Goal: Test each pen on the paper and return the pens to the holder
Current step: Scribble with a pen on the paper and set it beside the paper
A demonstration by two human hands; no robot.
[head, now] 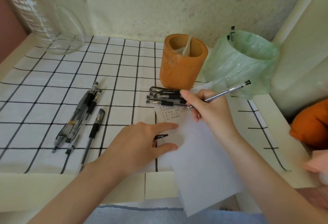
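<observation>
Your right hand's (211,111) fingers pinch the gel pen (227,91) near its tip, which touches the paper (195,152) just in front of the holder (182,63). The barrel slants up and rightward. Your left hand (138,140) rests on the paper, with a black cap (161,136) between thumb and forefinger; I cannot tell whether they grip it.

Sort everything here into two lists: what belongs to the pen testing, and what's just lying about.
Job: held pen, paper, orange holder, loose pens, capped pens, pen cap.
Lying about: glass jug, green-lined bin, orange object.
</observation>
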